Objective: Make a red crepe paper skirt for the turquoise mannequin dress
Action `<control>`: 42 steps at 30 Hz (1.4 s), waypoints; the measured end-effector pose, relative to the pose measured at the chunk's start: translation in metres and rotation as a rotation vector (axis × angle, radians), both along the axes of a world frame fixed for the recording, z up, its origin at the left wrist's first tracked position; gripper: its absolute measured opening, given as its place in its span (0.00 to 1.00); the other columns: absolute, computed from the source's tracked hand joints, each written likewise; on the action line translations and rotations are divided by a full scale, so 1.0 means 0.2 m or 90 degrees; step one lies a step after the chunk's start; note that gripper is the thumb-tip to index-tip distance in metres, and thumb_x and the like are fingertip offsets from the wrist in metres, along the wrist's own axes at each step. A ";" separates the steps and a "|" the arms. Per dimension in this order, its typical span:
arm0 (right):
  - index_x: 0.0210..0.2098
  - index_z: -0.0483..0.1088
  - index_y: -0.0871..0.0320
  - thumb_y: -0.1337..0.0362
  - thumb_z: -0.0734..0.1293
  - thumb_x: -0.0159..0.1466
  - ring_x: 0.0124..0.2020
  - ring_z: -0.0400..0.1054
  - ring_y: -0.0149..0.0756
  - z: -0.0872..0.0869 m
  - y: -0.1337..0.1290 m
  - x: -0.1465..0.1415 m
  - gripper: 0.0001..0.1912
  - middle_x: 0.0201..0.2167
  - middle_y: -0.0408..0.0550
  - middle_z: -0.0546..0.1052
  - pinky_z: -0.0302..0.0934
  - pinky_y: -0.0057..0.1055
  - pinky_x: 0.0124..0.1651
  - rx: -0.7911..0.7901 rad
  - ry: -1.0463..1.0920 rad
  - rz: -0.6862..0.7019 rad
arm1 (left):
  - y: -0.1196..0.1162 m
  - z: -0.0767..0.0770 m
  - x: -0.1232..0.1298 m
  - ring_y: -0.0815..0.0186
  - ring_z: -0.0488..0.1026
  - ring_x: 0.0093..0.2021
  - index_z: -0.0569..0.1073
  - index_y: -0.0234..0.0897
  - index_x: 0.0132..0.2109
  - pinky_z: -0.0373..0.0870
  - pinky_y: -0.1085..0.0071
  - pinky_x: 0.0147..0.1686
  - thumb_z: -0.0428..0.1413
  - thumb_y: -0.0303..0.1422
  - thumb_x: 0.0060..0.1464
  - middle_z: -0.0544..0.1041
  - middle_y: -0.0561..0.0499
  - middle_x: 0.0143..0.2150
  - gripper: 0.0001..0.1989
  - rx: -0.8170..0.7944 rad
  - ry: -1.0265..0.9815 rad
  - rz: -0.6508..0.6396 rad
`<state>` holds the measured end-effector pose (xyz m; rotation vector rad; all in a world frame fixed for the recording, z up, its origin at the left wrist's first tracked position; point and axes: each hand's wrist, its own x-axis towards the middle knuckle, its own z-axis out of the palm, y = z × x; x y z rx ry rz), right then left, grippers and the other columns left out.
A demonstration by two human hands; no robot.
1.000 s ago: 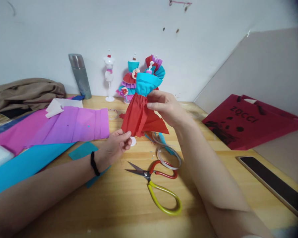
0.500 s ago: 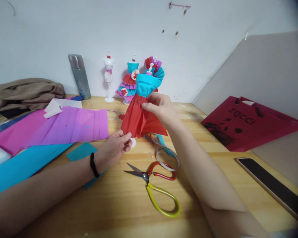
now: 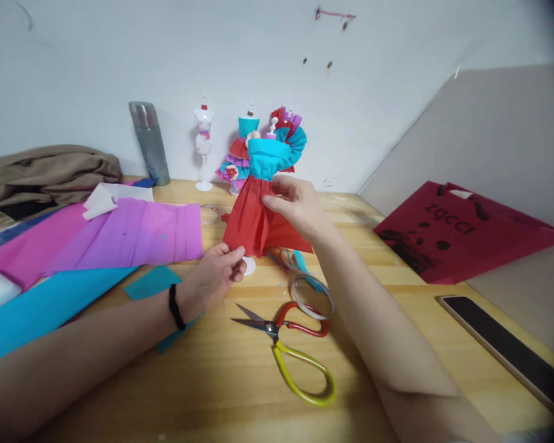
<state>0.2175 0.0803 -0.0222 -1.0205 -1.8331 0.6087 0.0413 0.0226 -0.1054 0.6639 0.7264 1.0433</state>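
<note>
A person's two bare hands meet at a dress (image 3: 245, 216) of turquoise over red, upright on a stand (image 3: 248, 266) near the middle of the table (image 3: 212, 381). The left hand (image 3: 218, 271), reaching in low from the left with a black band (image 3: 176, 306) at the wrist, pinches the skirt's hem between thumb and fingers. The right hand (image 3: 300, 206), its forearm slanting in from the near right, is bent at the wrist and pinches the waist, thumb in front. Three more forms line up behind, toward the table's far edge: one bare form (image 3: 204, 141), one in a tiered dress (image 3: 248, 128) and one in a ruffled dress (image 3: 297, 146), partly hidden. One pair of scissors (image 3: 271, 329) lies open on the near side, its red handle beneath a clear ring (image 3: 332, 306). At the far left, a single capped flask (image 3: 151, 144) leans beside brown cloth (image 3: 50, 175); its contents cannot be seen. Purple paper (image 3: 143, 231) and blue paper (image 3: 50, 301) spread along the left. One red bag (image 3: 471, 240), marked "zacci," tilts beyond the right edge, its inside out of sight, above one phone (image 3: 503, 347).
</note>
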 end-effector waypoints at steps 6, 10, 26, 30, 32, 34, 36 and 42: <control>0.45 0.73 0.55 0.65 0.68 0.52 0.55 0.71 0.53 -0.02 0.01 0.02 0.20 0.50 0.52 0.79 0.65 0.51 0.61 -0.049 -0.041 0.027 | 0.01 0.00 0.00 0.76 0.66 0.21 0.62 0.36 0.24 0.58 0.82 0.19 0.73 0.32 0.41 0.70 0.56 0.19 0.23 0.007 0.005 -0.005; 0.58 0.71 0.60 0.64 0.70 0.53 0.64 0.66 0.55 -0.01 0.01 0.06 0.31 0.63 0.58 0.73 0.58 0.52 0.68 -0.087 -0.078 0.076 | 0.01 -0.01 0.00 0.75 0.67 0.21 0.63 0.37 0.23 0.57 0.82 0.18 0.74 0.31 0.37 0.70 0.55 0.19 0.24 0.003 -0.010 0.015; 0.23 0.72 0.56 0.67 0.69 0.58 0.23 0.66 0.34 0.13 -0.26 0.07 0.08 0.22 0.44 0.76 0.58 0.34 0.29 -0.092 -0.282 -0.032 | 0.04 -0.02 0.00 0.76 0.66 0.20 0.69 0.33 0.25 0.58 0.81 0.18 0.73 0.33 0.41 0.71 0.54 0.19 0.19 0.047 -0.012 -0.007; 0.21 0.69 0.56 0.65 0.67 0.58 0.20 0.60 0.31 0.06 -0.25 0.13 0.10 0.17 0.41 0.69 0.51 0.32 0.27 -0.132 -0.279 -0.101 | 0.05 -0.02 0.00 0.75 0.66 0.20 0.68 0.33 0.25 0.56 0.82 0.18 0.72 0.30 0.42 0.71 0.53 0.19 0.18 0.046 -0.012 0.006; 0.21 0.69 0.56 0.63 0.67 0.59 0.21 0.60 0.31 0.02 -0.23 0.18 0.11 0.18 0.42 0.68 0.50 0.32 0.26 -0.132 -0.232 -0.142 | 0.05 -0.01 0.01 0.75 0.66 0.20 0.67 0.34 0.25 0.56 0.81 0.18 0.70 0.29 0.45 0.71 0.53 0.18 0.17 0.042 -0.008 0.010; 0.22 0.69 0.56 0.61 0.67 0.59 0.22 0.61 0.32 -0.02 -0.22 0.23 0.11 0.18 0.42 0.69 0.51 0.31 0.26 -0.140 -0.198 -0.165 | 0.05 -0.01 0.01 0.75 0.66 0.20 0.67 0.34 0.25 0.56 0.81 0.18 0.69 0.29 0.46 0.70 0.53 0.18 0.17 0.042 -0.003 0.010; 0.21 0.69 0.56 0.59 0.69 0.58 0.21 0.60 0.31 -0.05 -0.20 0.27 0.12 0.17 0.42 0.68 0.50 0.31 0.25 -0.161 -0.188 -0.155 | 0.05 -0.01 0.01 0.75 0.65 0.19 0.67 0.34 0.25 0.57 0.81 0.18 0.69 0.29 0.46 0.70 0.54 0.18 0.17 0.045 0.005 0.011; 0.22 0.70 0.57 0.53 0.73 0.54 0.21 0.62 0.30 -0.05 -0.24 0.23 0.15 0.18 0.42 0.71 0.56 0.30 0.26 -0.245 -0.066 0.005 | 0.05 -0.03 0.00 0.75 0.65 0.20 0.68 0.34 0.26 0.58 0.80 0.19 0.72 0.33 0.42 0.71 0.54 0.19 0.19 0.060 0.023 -0.005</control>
